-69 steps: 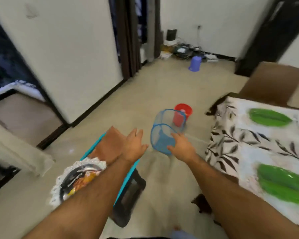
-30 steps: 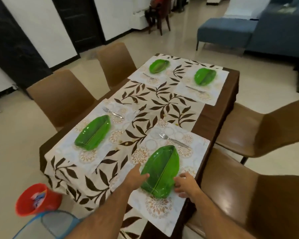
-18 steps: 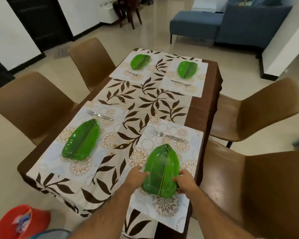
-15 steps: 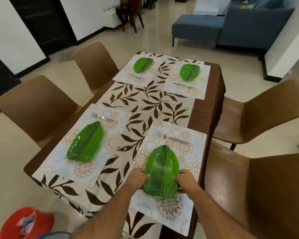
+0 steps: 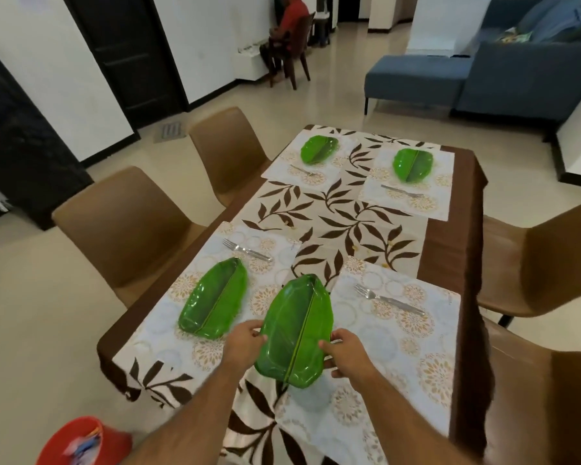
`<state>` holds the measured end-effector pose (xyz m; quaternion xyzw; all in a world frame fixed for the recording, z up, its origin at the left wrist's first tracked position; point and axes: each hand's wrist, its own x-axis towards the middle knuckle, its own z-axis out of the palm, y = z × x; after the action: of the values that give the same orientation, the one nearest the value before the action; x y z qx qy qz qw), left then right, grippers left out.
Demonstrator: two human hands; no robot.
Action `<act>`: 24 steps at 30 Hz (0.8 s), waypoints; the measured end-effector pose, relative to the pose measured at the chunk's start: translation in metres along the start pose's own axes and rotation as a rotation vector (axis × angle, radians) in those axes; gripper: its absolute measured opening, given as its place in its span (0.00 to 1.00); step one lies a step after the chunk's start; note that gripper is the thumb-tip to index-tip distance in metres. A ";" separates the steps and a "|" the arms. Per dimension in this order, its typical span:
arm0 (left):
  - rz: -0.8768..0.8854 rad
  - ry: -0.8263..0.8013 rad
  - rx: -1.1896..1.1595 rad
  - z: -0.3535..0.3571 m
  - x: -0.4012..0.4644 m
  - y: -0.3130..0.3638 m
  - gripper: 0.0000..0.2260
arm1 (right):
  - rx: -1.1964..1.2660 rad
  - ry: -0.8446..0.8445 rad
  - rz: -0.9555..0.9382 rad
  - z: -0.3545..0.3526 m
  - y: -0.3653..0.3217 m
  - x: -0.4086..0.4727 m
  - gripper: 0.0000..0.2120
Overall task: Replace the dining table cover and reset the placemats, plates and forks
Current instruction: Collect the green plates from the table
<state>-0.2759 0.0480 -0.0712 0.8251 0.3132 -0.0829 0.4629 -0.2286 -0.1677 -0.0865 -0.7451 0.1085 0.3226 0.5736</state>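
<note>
both hands, left hand [image 5: 244, 344] and right hand [image 5: 348, 355], grasping the green leaf-shaped plate [image 5: 296, 330], have lifted it off its floral placemat [image 5: 413, 333] at lower centre; table clearing has begun.

- Surface [image 5: 463, 209]: brown cloth beneath a leaf-print cover [image 5: 342, 213].
- Four placemats on the cover; near-right placemat [image 5: 416, 333] bears a fork [image 5: 388, 299].

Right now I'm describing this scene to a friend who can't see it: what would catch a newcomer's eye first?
The green leaf plate gripped at its edges by the left hand and right hand, at the table's near end. Three more leaf plates lie on placemats: one near left, two far. A leaf-patterned cover runs down the middle, brown chairs alongside.
</note>
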 end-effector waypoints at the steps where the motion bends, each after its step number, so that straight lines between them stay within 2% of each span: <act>1: 0.004 0.003 0.024 -0.014 0.012 -0.005 0.17 | -0.007 0.002 0.003 0.015 -0.007 0.007 0.06; 4: 0.003 0.018 0.084 -0.059 0.049 -0.019 0.20 | -0.029 -0.007 0.017 0.066 -0.030 0.027 0.07; 6: 0.008 0.048 0.129 -0.088 0.071 -0.027 0.20 | -0.053 0.000 0.036 0.097 -0.045 0.041 0.05; 12: 0.037 0.029 0.282 -0.147 0.123 -0.054 0.20 | -0.155 0.038 0.044 0.174 -0.070 0.082 0.10; 19: 0.078 -0.031 0.325 -0.158 0.151 -0.073 0.17 | -0.360 0.094 0.061 0.200 -0.071 0.111 0.09; 24: 0.118 -0.048 0.388 -0.166 0.161 -0.080 0.15 | -0.346 0.079 0.111 0.212 -0.075 0.119 0.11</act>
<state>-0.2210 0.2841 -0.1043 0.9134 0.2313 -0.1341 0.3068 -0.1728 0.0770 -0.1283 -0.8375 0.1148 0.3381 0.4137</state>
